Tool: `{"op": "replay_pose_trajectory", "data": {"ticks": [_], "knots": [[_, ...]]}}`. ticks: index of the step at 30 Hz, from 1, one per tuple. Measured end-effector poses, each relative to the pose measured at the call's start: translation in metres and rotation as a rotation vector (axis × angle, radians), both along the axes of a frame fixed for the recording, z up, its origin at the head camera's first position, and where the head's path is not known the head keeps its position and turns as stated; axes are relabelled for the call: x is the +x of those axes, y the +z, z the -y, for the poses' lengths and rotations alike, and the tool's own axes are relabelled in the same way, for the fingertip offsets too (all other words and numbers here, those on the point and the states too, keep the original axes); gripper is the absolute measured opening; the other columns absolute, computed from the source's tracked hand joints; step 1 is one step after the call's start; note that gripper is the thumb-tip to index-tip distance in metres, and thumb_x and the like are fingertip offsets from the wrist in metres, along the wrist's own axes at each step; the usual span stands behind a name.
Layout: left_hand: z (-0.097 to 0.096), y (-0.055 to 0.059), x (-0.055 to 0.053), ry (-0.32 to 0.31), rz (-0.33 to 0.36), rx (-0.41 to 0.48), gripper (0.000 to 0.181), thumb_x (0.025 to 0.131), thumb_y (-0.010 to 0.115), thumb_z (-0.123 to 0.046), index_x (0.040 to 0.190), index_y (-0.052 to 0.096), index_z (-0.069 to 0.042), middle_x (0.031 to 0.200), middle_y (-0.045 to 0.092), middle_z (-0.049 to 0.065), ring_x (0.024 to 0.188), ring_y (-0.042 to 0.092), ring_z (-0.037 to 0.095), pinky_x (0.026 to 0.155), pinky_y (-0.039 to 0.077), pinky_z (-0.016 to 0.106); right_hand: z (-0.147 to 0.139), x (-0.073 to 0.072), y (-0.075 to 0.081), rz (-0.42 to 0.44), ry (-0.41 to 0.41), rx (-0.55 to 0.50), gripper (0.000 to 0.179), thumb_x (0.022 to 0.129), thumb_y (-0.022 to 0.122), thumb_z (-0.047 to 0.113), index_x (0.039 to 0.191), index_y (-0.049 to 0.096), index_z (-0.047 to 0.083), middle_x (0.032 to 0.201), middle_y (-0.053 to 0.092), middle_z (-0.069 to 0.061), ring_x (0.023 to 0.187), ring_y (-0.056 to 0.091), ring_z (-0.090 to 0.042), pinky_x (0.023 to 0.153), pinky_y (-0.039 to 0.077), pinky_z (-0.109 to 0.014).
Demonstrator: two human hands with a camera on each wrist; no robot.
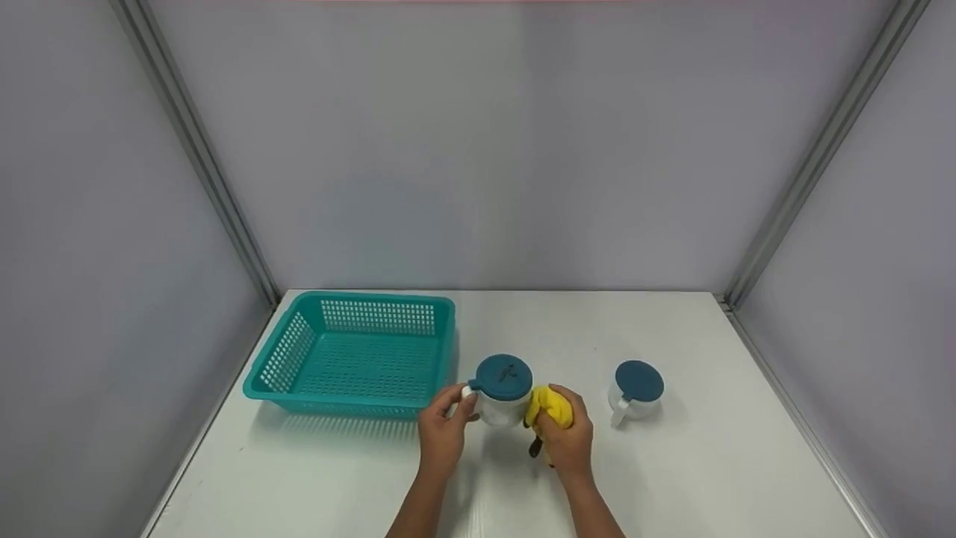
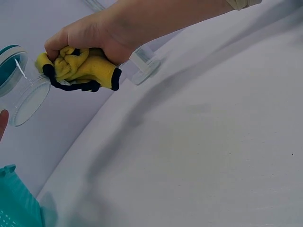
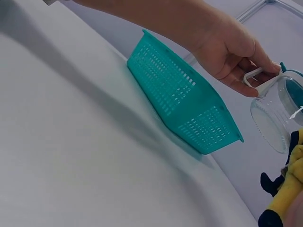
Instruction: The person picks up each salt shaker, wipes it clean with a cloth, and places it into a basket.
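Head | mug point(image 1: 504, 390) | left fingers point(image 1: 449, 396): pinching handle point(image 1: 469, 391) | right fingers point(image 1: 578, 405): gripping yellow cloth point(image 1: 553, 404) alongside

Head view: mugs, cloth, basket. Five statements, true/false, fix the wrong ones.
1. The left hand holds the clear mug by its white handle. True.
2. The second mug stands to the right of the right hand. True.
3. The right hand grips a red cloth. False: a yellow cloth.
4. The held mug's lid is off. False: a blue lid sits on it.
5. The basket is right of both mugs. False: the teal basket is left.
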State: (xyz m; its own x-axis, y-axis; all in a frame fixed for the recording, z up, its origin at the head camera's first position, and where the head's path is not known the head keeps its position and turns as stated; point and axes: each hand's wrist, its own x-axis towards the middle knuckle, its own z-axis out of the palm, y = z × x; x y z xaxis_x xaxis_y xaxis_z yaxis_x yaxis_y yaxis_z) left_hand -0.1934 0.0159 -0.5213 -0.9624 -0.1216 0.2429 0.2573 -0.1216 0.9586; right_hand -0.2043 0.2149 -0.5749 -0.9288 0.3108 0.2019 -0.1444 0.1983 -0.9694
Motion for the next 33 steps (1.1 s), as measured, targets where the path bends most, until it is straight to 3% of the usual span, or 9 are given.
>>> {"op": "replay_pose_trajectory", "data": {"ticks": [5, 14, 18, 24, 30, 33], "knots": [[0.000, 0.002, 0.000, -0.004, -0.001, 0.002, 0.018, 0.089, 0.064, -0.010, 0.106, 0.068, -0.006, 0.103, 0.064, 0.011, 0.093, 0.062, 0.018, 0.073, 0.056, 0.038, 0.000, 0.000, -0.005, -0.020, -0.011, 0.063, 0.043, 0.082, 0.070, 0.009, 0.120, 0.057, 0.025, 0.118, 0.056, 0.008, 0.103, 0.051, -0.014, 0.092, 0.044, -0.031], [0.000, 0.001, 0.000, -0.024, 0.027, 0.005, 0.018, 0.089, 0.064, -0.012, 0.106, 0.067, -0.007, 0.104, 0.065, 0.010, 0.095, 0.062, 0.018, 0.074, 0.056, 0.039, 0.001, -0.001, -0.009, 0.023, -0.021, 0.084, 0.044, 0.084, 0.068, 0.009, 0.123, 0.056, 0.022, 0.122, 0.055, 0.004, 0.108, 0.051, -0.017, 0.099, 0.043, -0.040], [0.001, 0.001, 0.000, -0.024, 0.033, -0.006, 0.018, 0.089, 0.064, -0.013, 0.106, 0.067, -0.008, 0.104, 0.065, 0.009, 0.092, 0.062, 0.018, 0.074, 0.056, 0.039, 0.000, -0.001, -0.010, 0.008, -0.005, 0.098, 0.045, 0.083, 0.067, 0.008, 0.124, 0.055, 0.025, 0.122, 0.055, 0.006, 0.106, 0.051, -0.015, 0.098, 0.043, -0.039], [0.000, 0.001, -0.001, -0.059, -0.004, -0.043, 0.019, 0.091, 0.062, -0.014, 0.108, 0.066, -0.008, 0.104, 0.065, 0.009, 0.095, 0.062, 0.018, 0.075, 0.056, 0.039, -0.001, 0.000, -0.011, -0.012, -0.011, 0.080, 0.045, 0.083, 0.066, 0.007, 0.123, 0.055, 0.025, 0.120, 0.056, 0.006, 0.103, 0.052, -0.015, 0.094, 0.046, -0.037], [-0.003, -0.001, -0.001, -0.031, 0.051, -0.028, 0.021, 0.091, 0.061, -0.014, 0.110, 0.064, -0.006, 0.103, 0.065, 0.009, 0.094, 0.061, 0.018, 0.075, 0.056, 0.038, -0.001, 0.001, -0.011, 0.024, -0.004, 0.049, 0.045, 0.084, 0.066, 0.009, 0.125, 0.053, 0.025, 0.125, 0.055, 0.004, 0.104, 0.052, -0.018, 0.095, 0.045, -0.040], [-0.005, -0.011, -0.005, -0.015, 0.074, -0.013, 0.022, 0.091, 0.061, -0.017, 0.111, 0.064, -0.007, 0.104, 0.065, 0.010, 0.095, 0.060, 0.020, 0.076, 0.056, 0.037, -0.002, 0.001, -0.009, 0.053, 0.010, 0.016, 0.045, 0.085, 0.066, 0.012, 0.126, 0.053, 0.026, 0.125, 0.055, 0.003, 0.104, 0.051, -0.019, 0.094, 0.046, -0.038]]}}
